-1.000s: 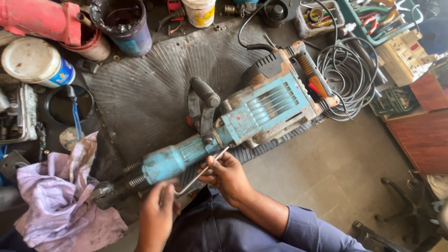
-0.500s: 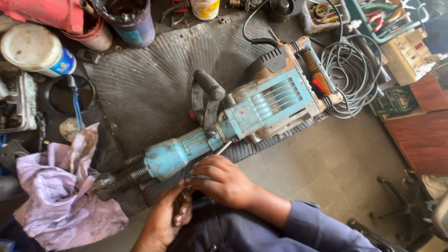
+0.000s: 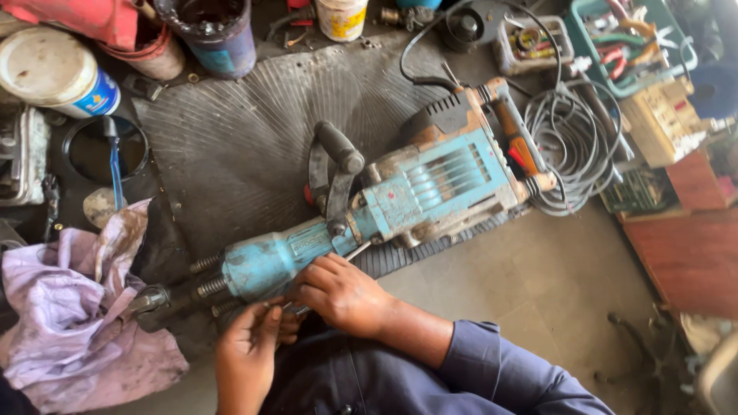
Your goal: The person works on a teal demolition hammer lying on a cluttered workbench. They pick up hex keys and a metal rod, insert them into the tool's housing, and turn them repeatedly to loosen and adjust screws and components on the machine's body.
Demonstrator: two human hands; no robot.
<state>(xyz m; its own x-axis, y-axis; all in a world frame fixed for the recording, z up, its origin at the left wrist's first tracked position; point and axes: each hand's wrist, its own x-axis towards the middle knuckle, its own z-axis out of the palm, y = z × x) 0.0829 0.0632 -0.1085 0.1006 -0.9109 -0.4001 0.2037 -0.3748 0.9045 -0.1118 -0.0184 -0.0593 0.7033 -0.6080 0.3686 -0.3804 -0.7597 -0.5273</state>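
A worn teal demolition hammer [image 3: 430, 192] lies across a black ribbed rubber mat [image 3: 246, 138], its black side handle pointing up and its spring-loaded nose to the lower left. My right hand [image 3: 338, 296] rests against the underside of the teal barrel, closed over a thin metal rod [image 3: 358, 249] whose tip pokes out toward the housing. My left hand [image 3: 246, 350] sits just below the barrel's front end, fingertips pinched at the rod's other end beside my right hand. Most of the rod is hidden under my fingers.
A dirty lilac cloth [image 3: 69, 307] lies at the lower left. A coiled grey cable [image 3: 569, 138] sits behind the hammer's rear handle. A dark bucket [image 3: 219, 31], a white can [image 3: 54, 69], a black bowl [image 3: 92, 150] and a green crate of tools [image 3: 630, 38] line the far side.
Both hands have dropped closer together under the barrel. The rod, raised against the housing a second ago, now lies mostly covered by my right hand.
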